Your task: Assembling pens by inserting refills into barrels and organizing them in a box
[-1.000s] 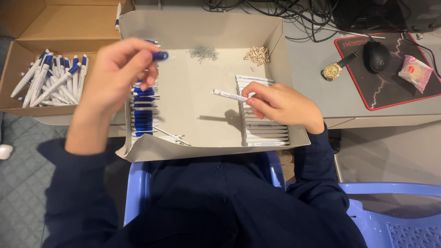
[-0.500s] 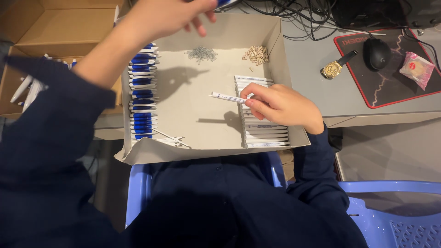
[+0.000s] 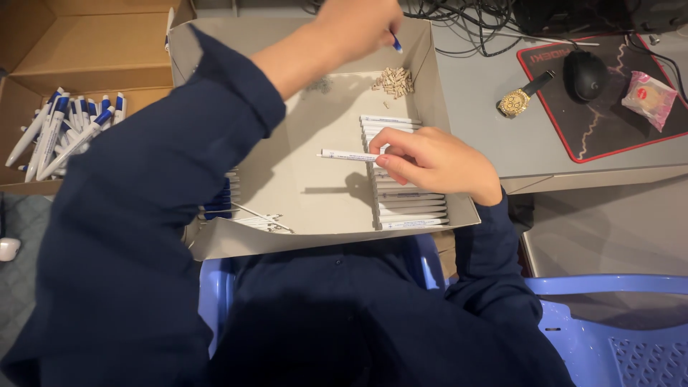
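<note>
**Holding pen parts over a shallow cardboard tray**

Reaching toward twelve o'clock, my left hand (image 3: 358, 25) is raised over the far end of the shallow grey cardboard tray (image 3: 315, 179) on my lap, fingers closed in a pinch on a small blue pen piece (image 3: 395, 43) whose tip pokes out below my fingers. My dark blue sleeve crosses the tray's left side and hides much of it.

My right hand (image 3: 433, 161) rests at about three o'clock in the tray, thumb and fingers shut lightly round one end of a slim white plastic pen barrel (image 3: 347, 155). The barrel lies level and points toward nine o'clock, held just above the tray floor, where its shadow falls.

Under and beside that hand lies a neat row of white pen barrels (image 3: 408, 208), side by side along the tray's right wall. At twelve o'clock in the tray sits a small heap of tan pieces (image 3: 394, 80), with a little cluster of thin metal springs (image 3: 319, 86) just to its left. At the seven o'clock corner lie a few thin white refills (image 3: 261, 218).

Outside the tray, at nine o'clock, an open brown cardboard box (image 3: 43, 64) holds a pile of finished white-and-blue pens (image 3: 61, 129). At two o'clock, on the grey desk (image 3: 487, 136), lie a gold wristwatch (image 3: 517, 100) and a black computer mouse (image 3: 584, 74) on a black mat with a red edge (image 3: 631, 122).
</note>
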